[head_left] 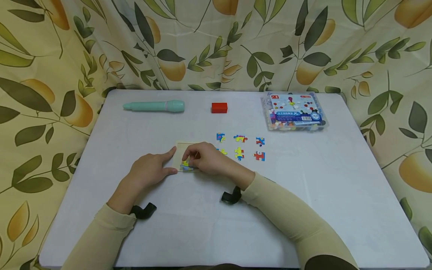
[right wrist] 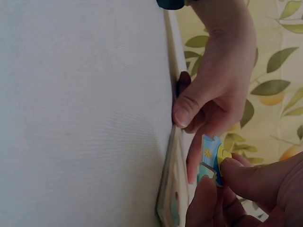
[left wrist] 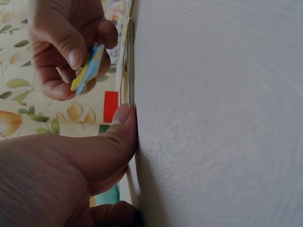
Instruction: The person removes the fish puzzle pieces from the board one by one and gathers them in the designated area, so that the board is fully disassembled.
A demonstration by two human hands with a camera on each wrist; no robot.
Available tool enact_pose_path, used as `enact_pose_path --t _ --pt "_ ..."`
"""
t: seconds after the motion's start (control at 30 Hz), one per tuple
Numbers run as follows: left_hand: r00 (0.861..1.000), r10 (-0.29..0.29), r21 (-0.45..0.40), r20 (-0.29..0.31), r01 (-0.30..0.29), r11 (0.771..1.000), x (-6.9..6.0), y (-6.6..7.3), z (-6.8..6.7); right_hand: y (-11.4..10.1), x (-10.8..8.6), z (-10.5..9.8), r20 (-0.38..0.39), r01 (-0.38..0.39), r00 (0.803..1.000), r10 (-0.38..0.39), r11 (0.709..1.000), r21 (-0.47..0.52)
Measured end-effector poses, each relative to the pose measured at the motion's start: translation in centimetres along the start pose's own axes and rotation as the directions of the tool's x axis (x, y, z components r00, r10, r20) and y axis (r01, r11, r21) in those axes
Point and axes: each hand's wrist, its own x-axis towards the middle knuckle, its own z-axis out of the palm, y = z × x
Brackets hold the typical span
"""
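Observation:
My right hand (head_left: 209, 159) pinches a yellow and blue jigsaw piece (right wrist: 213, 158) between thumb and fingers. The piece hangs tilted above a small pale wooden puzzle tray (head_left: 180, 148), which the right hand partly covers. At the tray's left side, my left hand (head_left: 148, 168) rests with thumb and index finger spread apart, touching its edge; the thumb (left wrist: 118, 127) presses near the front corner. A light blue patch (right wrist: 174, 210) shows inside the tray. Right of the tray lie several loose jigsaw pieces (head_left: 239, 153) in two rows, one half hidden behind the right hand.
At the back of the white table (head_left: 202, 232) lie a mint-green pen-shaped thing (head_left: 153, 106) and a red block (head_left: 219, 108). A clear plastic box (head_left: 295, 111) with colourful contents sits at the back right. A leaf-patterned curtain (head_left: 209, 45) hangs behind.

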Motion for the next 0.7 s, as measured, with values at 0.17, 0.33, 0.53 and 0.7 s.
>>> enact_pose_path --t 0.17,0.33,0.53,0.7 --pt "1.0 -0.004 0.004 0.004 0.004 1.0 0.1 0.0 0.1 -0.2 -0.7 -0.7 0.007 -0.038 0.999 0.038 0.998 0.04" --pt "1.0 -0.012 0.008 0.005 0.012 1.0 0.1 0.0 0.1 0.0 -1.7 -1.6 0.002 -0.08 0.997 0.08 0.994 0.074" --pt "0.999 -0.028 -0.002 0.016 0.028 1.0 0.1 0.1 0.1 0.9 -3.2 -2.7 -0.019 -0.122 0.992 0.124 0.989 0.089" --pt "0.999 -0.033 -0.007 0.018 0.033 0.999 0.1 0.2 0.0 2.2 -4.7 -3.8 -0.043 -0.143 0.988 0.146 0.988 0.064"
